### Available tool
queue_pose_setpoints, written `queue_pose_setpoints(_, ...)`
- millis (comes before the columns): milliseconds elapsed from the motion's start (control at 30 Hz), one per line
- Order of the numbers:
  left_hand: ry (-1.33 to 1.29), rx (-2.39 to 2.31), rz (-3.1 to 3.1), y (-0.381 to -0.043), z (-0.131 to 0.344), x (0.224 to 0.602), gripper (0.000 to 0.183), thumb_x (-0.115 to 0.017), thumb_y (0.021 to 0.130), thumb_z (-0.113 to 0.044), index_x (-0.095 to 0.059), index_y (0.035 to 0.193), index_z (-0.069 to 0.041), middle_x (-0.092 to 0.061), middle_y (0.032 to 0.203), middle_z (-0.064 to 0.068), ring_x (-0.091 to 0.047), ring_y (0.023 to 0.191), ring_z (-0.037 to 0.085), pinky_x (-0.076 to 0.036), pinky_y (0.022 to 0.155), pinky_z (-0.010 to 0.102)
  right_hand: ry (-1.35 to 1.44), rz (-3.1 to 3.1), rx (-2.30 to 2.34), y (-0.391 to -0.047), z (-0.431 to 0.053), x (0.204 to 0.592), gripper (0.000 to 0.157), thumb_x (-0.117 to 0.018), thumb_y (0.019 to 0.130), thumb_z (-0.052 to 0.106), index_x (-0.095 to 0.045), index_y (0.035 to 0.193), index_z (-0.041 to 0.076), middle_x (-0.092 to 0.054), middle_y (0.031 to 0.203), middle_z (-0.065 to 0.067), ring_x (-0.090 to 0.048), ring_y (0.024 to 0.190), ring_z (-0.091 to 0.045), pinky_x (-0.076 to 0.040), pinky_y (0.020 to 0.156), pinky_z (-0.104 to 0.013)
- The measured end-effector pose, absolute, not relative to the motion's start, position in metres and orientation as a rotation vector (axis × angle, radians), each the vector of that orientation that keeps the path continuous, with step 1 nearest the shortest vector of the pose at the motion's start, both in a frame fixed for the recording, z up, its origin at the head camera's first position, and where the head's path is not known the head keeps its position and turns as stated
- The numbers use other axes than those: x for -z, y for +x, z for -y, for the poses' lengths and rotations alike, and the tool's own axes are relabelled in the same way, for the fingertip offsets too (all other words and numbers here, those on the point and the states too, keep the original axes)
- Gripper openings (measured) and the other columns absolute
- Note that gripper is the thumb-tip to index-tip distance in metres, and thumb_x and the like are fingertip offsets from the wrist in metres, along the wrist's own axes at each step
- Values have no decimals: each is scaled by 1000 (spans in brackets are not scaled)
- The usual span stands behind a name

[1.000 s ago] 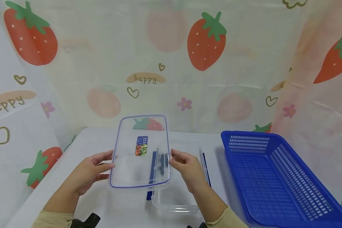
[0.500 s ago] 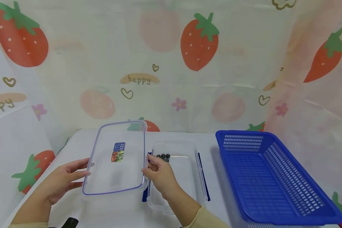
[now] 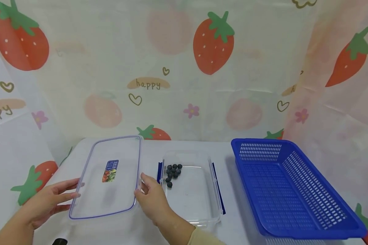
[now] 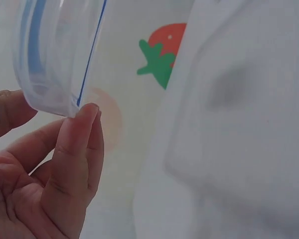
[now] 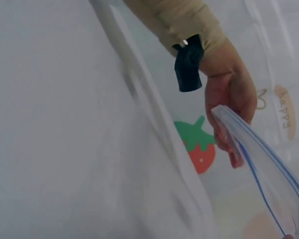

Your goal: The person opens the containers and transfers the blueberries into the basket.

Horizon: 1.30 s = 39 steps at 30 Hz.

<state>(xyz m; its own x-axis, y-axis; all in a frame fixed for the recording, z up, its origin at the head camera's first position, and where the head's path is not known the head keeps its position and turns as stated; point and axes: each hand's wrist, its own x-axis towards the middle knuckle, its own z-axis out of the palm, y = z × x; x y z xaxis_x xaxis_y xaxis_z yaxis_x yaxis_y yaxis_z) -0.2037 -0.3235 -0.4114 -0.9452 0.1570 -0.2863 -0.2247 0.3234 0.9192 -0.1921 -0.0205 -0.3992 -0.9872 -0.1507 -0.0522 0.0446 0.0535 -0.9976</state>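
Note:
A clear lid (image 3: 105, 189) with a blue-purple seal and a fruit label is held tilted above the table's left part. My left hand (image 3: 49, 200) grips its left edge between thumb and fingers; in the left wrist view the fingertips (image 4: 84, 112) touch the lid's corner. On the opposite edge my right hand (image 3: 154, 199) pinches the lid. Just right of that hand stands a clear plastic container (image 3: 193, 200), uncovered, with dark blue clips folded out at its sides. Several blueberries (image 3: 173, 172) lie in its far left part.
A blue perforated basket (image 3: 260, 190) stands at the right of the white-covered table (image 3: 224, 151), atop something translucent. Strawberry-print cloth (image 3: 178, 112) hangs behind and at both sides. A black wrist mount (image 3: 60, 241) shows at the bottom left.
Both hands have carried the lid left and down, away from over the container. The container and its blueberries are now uncovered to view. The head view has shifted slightly right.

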Motion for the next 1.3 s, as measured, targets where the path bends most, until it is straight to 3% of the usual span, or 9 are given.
queue_pose_setpoints(300, -145, -1599, -2291, -203, 335, 423, 73, -65, 85, -24, -27, 140, 4, -51, 130, 0, -54, 90, -3, -51, 80, 34, -145, -2328, 1956, -183, 41, 415, 54, -54, 87, 0, -36, 138, 0, -34, 144, -9, -31, 132, -24, -29, 103, -38)
queue_pose_setpoints(533, -220, -1511, -2344, -208, 334, 434, 79, -69, 81, -26, -27, 140, 4, -33, 141, 24, -54, 97, 8, -51, 80, 37, -220, -2421, 1866, -187, 47, 439, 53, -51, 88, 0, -33, 137, -7, -30, 144, -17, -27, 133, -28, -24, 106, -40)
queue_pose_setpoints(767, -212, -1453, -2358, -214, 337, 451, 77, -68, 82, -24, -27, 139, 7, -24, 143, 28, -51, 107, 20, -50, 81, 38, -236, -2467, 1790, -190, 55, 457, 54, -53, 86, -1, -33, 135, -11, -32, 141, -21, -29, 131, -33, -24, 105, -42)
queue_pose_setpoints(1033, -266, -1402, -2391, -220, 331, 461, 72, -67, 83, -21, -29, 137, 9, -27, 141, 30, -49, 113, 32, -50, 81, 40, -254, -2542, 1649, -195, 60, 471, 58, -57, 82, -2, -33, 134, -13, -33, 139, -24, -31, 130, -35, -25, 106, -43)
queue_pose_setpoints(1300, -317, -1271, -2470, -226, 326, 460, 77, -71, 78, -30, -35, 134, 9, -32, 137, 31, -46, 113, 42, -51, 78, 41, -226, -2519, 1543, -196, 61, 473, 63, -61, 82, 4, -32, 136, -10, -30, 143, -22, -28, 132, -34, -23, 106, -44)
